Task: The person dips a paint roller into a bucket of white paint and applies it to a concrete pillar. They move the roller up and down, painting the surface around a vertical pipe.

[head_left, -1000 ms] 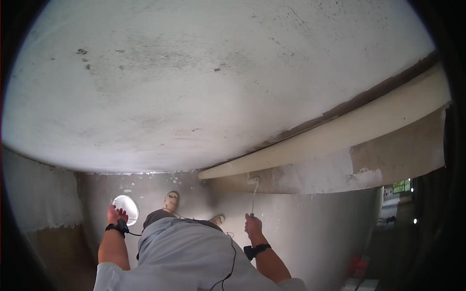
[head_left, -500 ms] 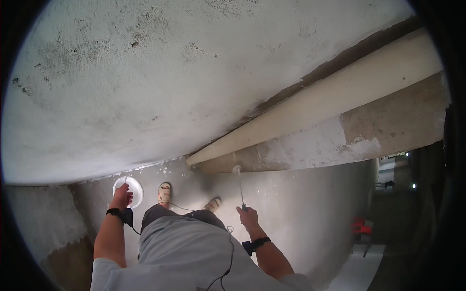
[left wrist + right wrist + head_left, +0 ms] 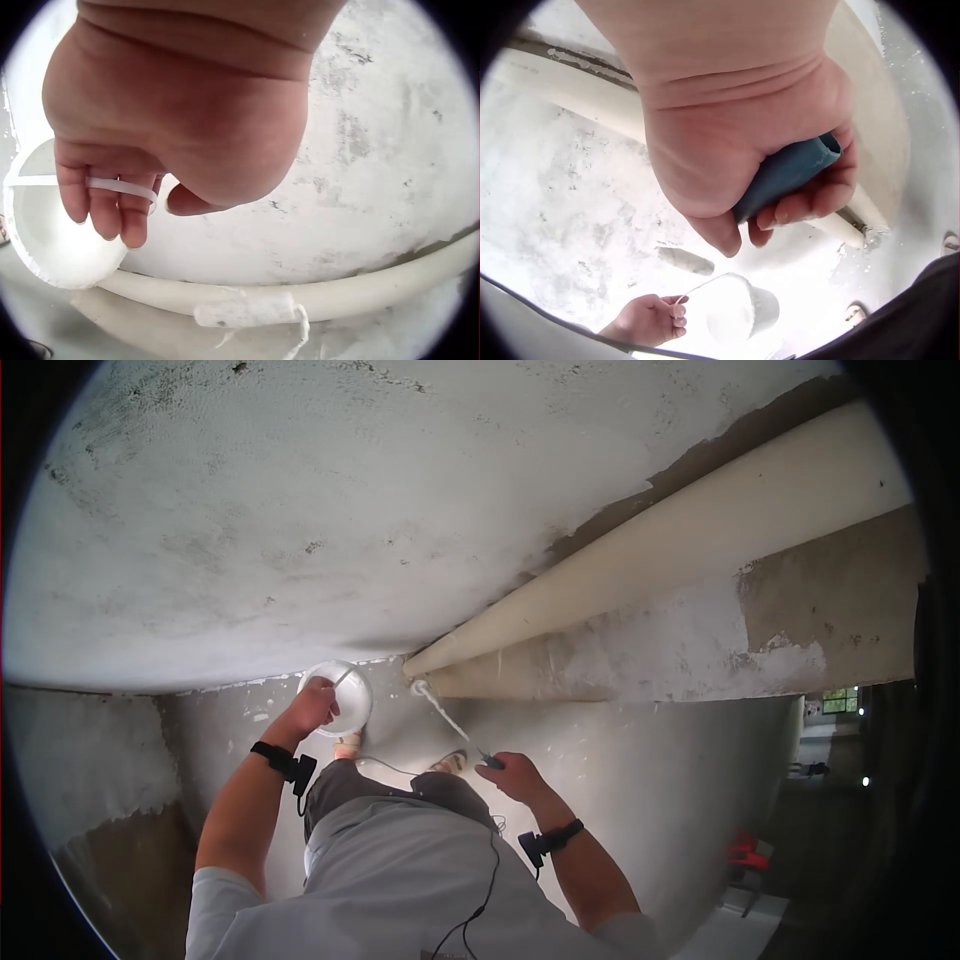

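My left hand (image 3: pixel 315 707) hooks its curled fingers around the thin white handle (image 3: pixel 112 184) of a white bucket (image 3: pixel 56 244), which hangs below it. In the left wrist view the inside of the bucket looks white. My right hand (image 3: pixel 516 776) grips the blue handle (image 3: pixel 787 178) of a paint roller, fingers wrapped round it. The roller's white-coated rod (image 3: pixel 445 718) slants away from that hand, up to the white roller sleeve (image 3: pixel 244 310), which is just right of the bucket in the head view.
A thick cream pipe (image 3: pixel 650 550) runs along the base of a patchy white wall (image 3: pixel 280 530). Beside it lies a partly whitened brown strip (image 3: pixel 840 595). My sandalled feet (image 3: pixel 452 762) stand on the grey floor (image 3: pixel 640 790). A red object (image 3: pixel 746 850) is at the far right.
My left hand has carried the bucket rightward and farther forward. My right hand has brought the roller leftward, its sleeve now close to the bucket. The head view has shifted a little.
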Demonstrator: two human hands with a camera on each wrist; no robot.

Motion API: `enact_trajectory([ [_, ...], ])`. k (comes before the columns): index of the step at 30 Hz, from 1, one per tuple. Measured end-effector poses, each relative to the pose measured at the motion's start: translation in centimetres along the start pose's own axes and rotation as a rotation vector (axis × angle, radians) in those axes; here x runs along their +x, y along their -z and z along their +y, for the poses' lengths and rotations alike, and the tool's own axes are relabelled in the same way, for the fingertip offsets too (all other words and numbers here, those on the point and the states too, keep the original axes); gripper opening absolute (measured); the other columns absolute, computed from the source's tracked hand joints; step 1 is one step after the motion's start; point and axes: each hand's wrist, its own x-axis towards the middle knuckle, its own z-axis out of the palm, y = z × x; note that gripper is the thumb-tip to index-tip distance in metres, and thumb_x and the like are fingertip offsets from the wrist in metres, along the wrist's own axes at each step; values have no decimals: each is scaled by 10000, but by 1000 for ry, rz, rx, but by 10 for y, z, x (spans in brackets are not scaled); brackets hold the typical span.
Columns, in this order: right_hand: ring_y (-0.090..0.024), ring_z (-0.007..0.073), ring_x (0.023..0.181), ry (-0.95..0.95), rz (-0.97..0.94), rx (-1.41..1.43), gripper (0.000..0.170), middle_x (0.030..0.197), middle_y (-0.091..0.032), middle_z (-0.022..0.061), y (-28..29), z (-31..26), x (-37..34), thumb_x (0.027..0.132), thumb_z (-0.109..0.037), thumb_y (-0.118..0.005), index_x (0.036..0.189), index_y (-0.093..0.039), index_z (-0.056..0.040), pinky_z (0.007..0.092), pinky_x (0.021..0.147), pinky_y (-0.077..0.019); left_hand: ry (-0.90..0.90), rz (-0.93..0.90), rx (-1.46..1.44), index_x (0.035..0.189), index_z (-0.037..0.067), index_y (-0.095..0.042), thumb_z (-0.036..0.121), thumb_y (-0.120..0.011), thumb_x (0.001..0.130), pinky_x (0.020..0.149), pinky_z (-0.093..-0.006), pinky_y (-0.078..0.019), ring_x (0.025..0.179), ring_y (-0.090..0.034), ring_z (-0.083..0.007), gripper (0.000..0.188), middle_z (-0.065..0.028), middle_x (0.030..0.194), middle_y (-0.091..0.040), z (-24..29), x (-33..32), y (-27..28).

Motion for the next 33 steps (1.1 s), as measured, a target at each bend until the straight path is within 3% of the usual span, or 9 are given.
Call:
enact_trajectory([
  [2, -523, 122, 525, 39, -46, -27, 391, 575, -538, 30, 7, -20, 4, 820, -395, -694, 741, -612, -20, 293, 510, -425, -17, -58, -25, 1099, -85, -508, 155, -418, 867, 543, -290, -477, 587, -583, -183, 345, -129, 730, -621, 13, -5, -9],
  [4, -571, 195, 568, -48, -206, 38, 421, 619, -597, 97, 11, -36, 9, 824, -403, -668, 731, -616, 5, 334, 577, -458, 22, -61, 80, 1078, -76, -527, 156, -429, 878, 539, -289, -478, 596, -594, -180, 321, -131, 743, -633, 22, -6, -17],
  [7, -569, 166, 533, -83, -293, 91, 386, 603, -592, 75, 18, -59, 12, 838, -370, -654, 723, -612, -4, 313, 541, -462, -21, -60, 46, 1033, -65, -548, 163, -444, 889, 535, -287, -481, 599, -602, -184, 288, -129, 754, -643, 26, -2, -21],
  [10, -561, 151, 499, 16, -290, 53, 363, 585, -582, 63, 14, -56, 20, 853, -344, -631, 711, -604, -10, 301, 508, -458, 33, -51, 13, 981, -56, -558, 167, -453, 898, 522, -286, -479, 582, -597, -186, 261, -127, 754, -647, 43, -11, -35],
  [15, -574, 135, 550, -27, -341, 55, 329, 666, -612, 50, 18, -67, 28, 854, -361, -616, 805, -648, -37, 281, 496, -455, 34, -21, 101, 959, -33, -552, 172, -446, 907, 536, -299, -498, 616, -618, -187, 236, -133, 771, -654, 67, -20, -48],
  [20, -590, 147, 564, -17, -354, -21, 343, 656, -617, 56, 24, -85, 35, 856, -351, -610, 772, -630, -18, 288, 507, -464, 83, -118, -89, 967, -14, -524, 182, -421, 930, 586, -299, -532, 671, -634, -190, 224, -137, 819, -657, 104, -36, -40],
  [23, -596, 150, 579, 105, -325, -88, 355, 674, -618, 65, 24, -94, 40, 857, -345, -606, 777, -615, 0, 293, 515, -471, 10, -161, -139, 973, -7, -512, 186, -418, 936, 599, -304, -540, 685, -633, -191, 218, -138, 830, -653, 121, -47, -38],
  [30, -543, 149, 547, -96, -433, 356, 290, 701, -571, 42, 32, -119, 42, 879, -301, -594, 854, -614, -13, 292, 484, -444, -96, -196, -178, 939, 4, -507, 146, -507, 862, 577, -284, -509, 645, -602, -174, 162, -123, 786, -628, 145, -58, -44],
  [33, -517, 140, 525, -145, -463, 471, 271, 681, -555, 34, 44, -124, 38, 904, -287, -579, 877, -615, -19, 286, 452, -415, -280, -137, -61, 899, 12, -496, 104, -533, 795, 542, -275, -471, 610, -573, -151, 144, -97, 740, -602, 151, -63, -49],
])
